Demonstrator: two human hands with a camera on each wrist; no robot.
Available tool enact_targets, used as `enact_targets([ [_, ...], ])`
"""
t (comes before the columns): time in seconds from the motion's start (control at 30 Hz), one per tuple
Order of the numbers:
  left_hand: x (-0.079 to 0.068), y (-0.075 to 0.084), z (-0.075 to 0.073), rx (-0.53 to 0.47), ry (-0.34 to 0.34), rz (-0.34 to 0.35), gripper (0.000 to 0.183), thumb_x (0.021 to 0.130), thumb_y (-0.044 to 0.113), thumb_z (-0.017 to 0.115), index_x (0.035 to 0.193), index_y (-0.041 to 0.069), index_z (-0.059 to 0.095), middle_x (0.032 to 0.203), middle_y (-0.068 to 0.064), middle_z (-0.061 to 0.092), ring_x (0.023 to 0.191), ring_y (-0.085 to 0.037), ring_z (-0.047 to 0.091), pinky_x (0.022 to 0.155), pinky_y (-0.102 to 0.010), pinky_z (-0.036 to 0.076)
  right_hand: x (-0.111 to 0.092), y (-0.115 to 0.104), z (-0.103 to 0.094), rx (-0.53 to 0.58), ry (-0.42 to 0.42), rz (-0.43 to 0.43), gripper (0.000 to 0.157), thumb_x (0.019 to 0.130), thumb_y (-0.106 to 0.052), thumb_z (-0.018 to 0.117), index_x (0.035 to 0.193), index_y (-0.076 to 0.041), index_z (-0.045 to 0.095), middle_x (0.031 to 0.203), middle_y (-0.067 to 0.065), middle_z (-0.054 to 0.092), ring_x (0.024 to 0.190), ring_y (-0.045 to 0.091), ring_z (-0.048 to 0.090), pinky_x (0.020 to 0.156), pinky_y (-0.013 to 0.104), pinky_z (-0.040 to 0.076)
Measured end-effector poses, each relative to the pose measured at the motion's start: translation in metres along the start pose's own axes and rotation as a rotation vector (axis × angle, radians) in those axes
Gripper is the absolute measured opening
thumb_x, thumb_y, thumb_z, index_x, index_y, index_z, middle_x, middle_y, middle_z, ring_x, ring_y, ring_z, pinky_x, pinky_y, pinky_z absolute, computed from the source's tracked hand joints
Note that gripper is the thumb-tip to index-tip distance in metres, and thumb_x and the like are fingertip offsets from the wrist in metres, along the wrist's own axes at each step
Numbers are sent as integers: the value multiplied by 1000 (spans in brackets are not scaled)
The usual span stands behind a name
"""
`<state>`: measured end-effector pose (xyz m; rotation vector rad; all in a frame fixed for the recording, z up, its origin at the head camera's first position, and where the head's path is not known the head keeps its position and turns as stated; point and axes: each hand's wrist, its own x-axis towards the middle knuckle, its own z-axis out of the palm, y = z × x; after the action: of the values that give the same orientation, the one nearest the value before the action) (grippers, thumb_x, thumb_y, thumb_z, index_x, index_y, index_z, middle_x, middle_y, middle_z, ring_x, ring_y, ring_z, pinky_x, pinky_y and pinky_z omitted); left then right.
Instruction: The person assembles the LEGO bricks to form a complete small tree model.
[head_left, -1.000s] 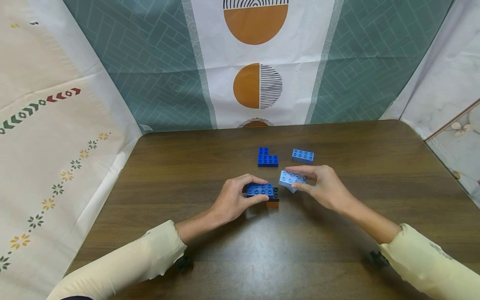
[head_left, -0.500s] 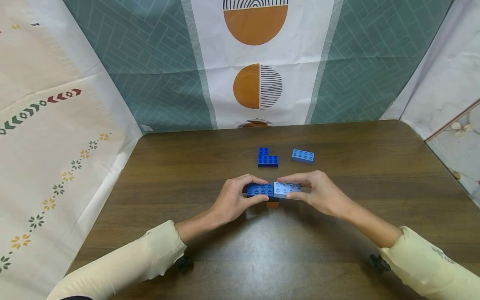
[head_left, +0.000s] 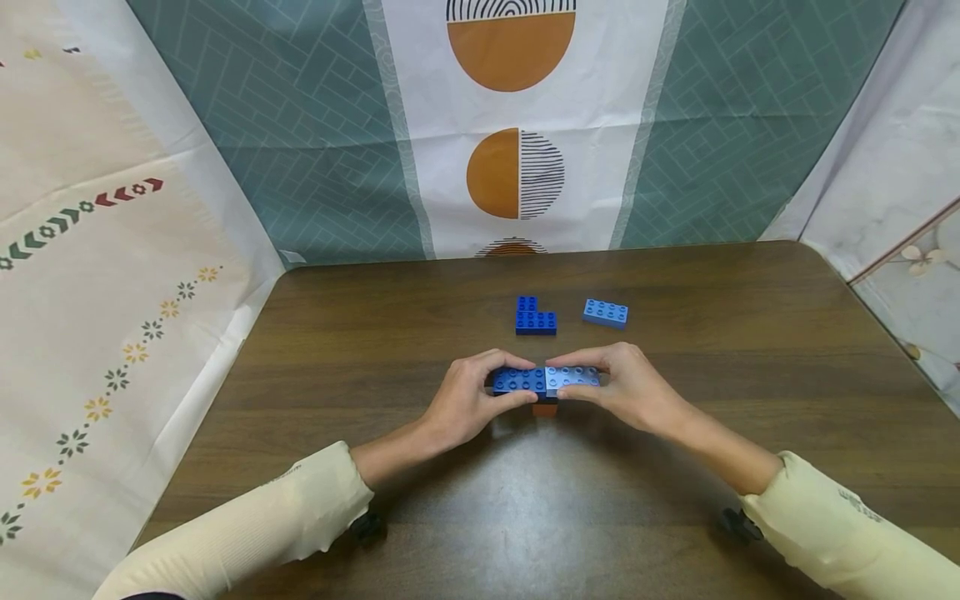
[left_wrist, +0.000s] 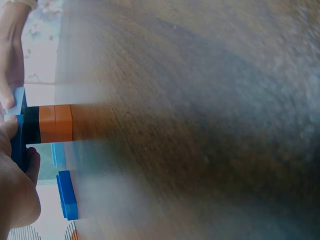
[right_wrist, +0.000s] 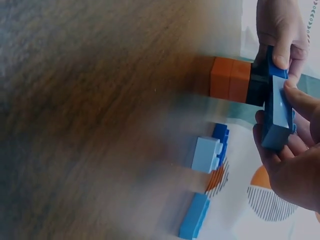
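A small stack stands on the table, with orange bricks [right_wrist: 230, 79] at its base and a black brick [left_wrist: 32, 124] above them. Across the top, a blue toy brick [head_left: 519, 380] and a light blue toy brick [head_left: 572, 378] lie end to end, both reaching out past the narrower stack. My left hand [head_left: 467, 397] pinches the blue brick between thumb and fingers. With the thumb at the near side and fingers at the far side, my right hand [head_left: 633, 387] grips the light blue brick. The right wrist view shows their ends meeting over the black brick.
Behind the stack, dark blue bricks [head_left: 536, 322] form an L on the brown table [head_left: 375, 325]. Another light blue brick [head_left: 605, 312] lies to their right. A patterned cloth [head_left: 337, 150] hangs beyond the table's back edge.
My right hand has brought the light blue brick left and down onto the stack, against the end of the blue brick. My left hand has kept its hold in place.
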<state>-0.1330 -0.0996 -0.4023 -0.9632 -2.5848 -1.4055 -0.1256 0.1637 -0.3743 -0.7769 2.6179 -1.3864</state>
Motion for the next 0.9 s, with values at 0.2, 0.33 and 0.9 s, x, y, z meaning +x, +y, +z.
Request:
enact_targets([
  [0.2,-1,-1,1,-1,7,13,31,94,20,85,122,10,77,114,-2,76,82,-5,68,70,-25,60,2,0,8,15,39,15,33,91,-18,87,121,-6,81,115,10,79,86,17,67,69,24,57],
  [0.33,-1,0,1,0,9,12,31,94,20,85,122,10,77,114,-2,76,82,-6,67,71,-24,60,3,-1,10,1,53,24,32,90,-20,88,120,-8,82,113,10,79,84,16,66,69,24,57],
  [0.9,0,-1,2,7,19,0,30,93,20,86,121,12,77,114,0,76,83,-5,67,70,-24,60,5,2,13,-25,56,14,31,88,-21,90,116,-11,83,109,4,80,88,17,69,72,27,57],
])
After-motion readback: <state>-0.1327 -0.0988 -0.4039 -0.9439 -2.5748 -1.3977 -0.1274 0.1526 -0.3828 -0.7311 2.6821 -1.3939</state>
